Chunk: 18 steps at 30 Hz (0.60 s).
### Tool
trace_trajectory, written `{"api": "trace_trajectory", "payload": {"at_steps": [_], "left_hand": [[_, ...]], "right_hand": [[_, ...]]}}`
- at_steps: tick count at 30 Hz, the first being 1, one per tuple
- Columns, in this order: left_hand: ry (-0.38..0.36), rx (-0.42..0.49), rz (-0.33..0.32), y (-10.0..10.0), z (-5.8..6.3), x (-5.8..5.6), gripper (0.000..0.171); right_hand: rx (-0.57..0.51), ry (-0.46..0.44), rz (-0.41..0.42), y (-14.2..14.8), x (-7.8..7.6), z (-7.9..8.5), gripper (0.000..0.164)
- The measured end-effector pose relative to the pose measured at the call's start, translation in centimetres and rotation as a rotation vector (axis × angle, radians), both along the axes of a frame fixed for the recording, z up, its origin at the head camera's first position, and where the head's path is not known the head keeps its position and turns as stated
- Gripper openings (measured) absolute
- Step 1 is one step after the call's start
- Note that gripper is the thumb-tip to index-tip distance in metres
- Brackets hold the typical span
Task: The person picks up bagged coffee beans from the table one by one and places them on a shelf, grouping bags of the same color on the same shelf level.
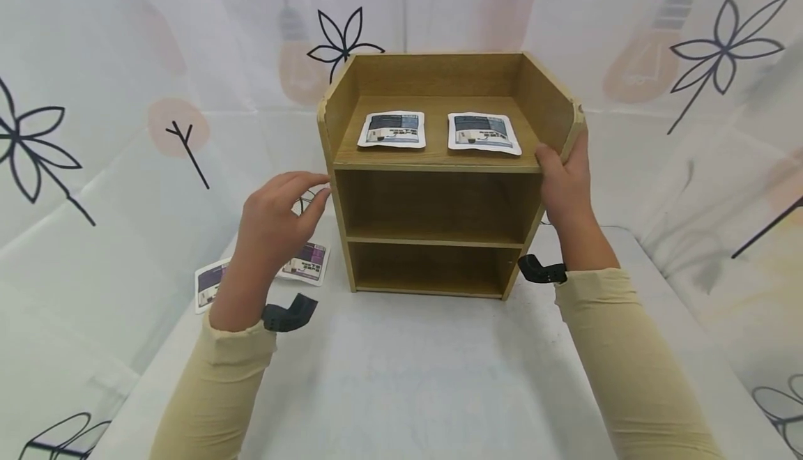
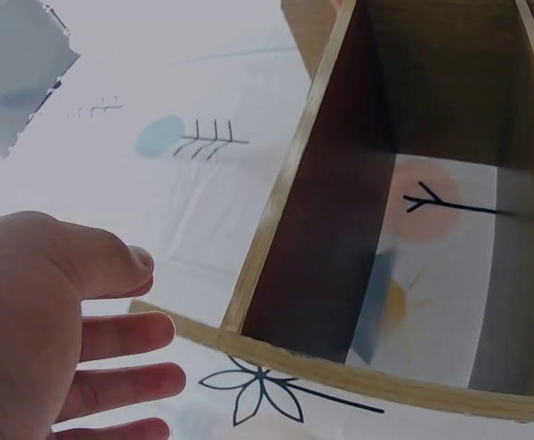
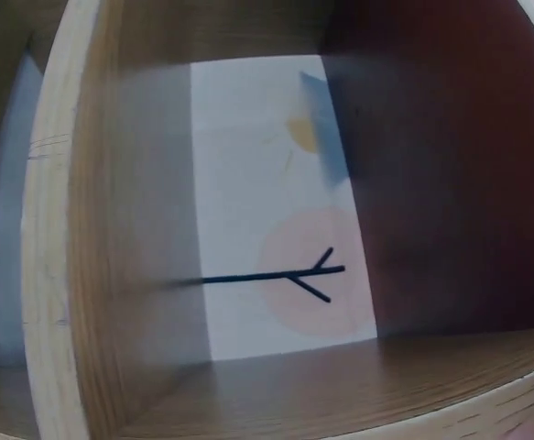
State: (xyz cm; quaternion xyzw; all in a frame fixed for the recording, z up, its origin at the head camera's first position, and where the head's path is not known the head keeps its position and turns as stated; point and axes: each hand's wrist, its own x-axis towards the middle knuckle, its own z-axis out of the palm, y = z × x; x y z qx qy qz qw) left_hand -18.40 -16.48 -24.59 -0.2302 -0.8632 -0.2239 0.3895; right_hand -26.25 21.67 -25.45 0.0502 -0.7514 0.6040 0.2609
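Observation:
A small wooden shelf unit (image 1: 433, 166) faces me in the head view, with a walled top and two compartments below. My right hand (image 1: 567, 185) grips the top of its right side panel, thumb at the front. Beside the left panel is my left hand (image 1: 272, 219), fingers extended and fingertips close to the edge; whether they touch is unclear. In the left wrist view, that hand holds nothing. Two flat white packets with blue labels, a left packet (image 1: 393, 129) and a right packet (image 1: 483, 133), lie on the top. The right hand's fingers are mostly hidden behind the panel.
Two purple-labelled packets lie on the white table (image 1: 401, 376) left of the shelf: one nearer packet (image 1: 306, 263) and one outer packet (image 1: 209, 284), partly covered by my left arm. A patterned white curtain (image 1: 219, 49) hangs behind and at both sides.

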Motion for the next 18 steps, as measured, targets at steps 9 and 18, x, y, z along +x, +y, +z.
{"api": "trace_trajectory", "payload": {"at_steps": [9, 18], "left_hand": [[-0.018, 0.029, 0.009, -0.5, -0.8, 0.1, 0.024], [-0.030, 0.056, 0.031, -1.1, -1.1, 0.3, 0.023]], "right_hand": [[0.035, 0.084, -0.054, -0.9, 1.2, 0.4, 0.062], [0.071, 0.144, -0.088, -2.3, 3.0, 1.4, 0.066]]}}
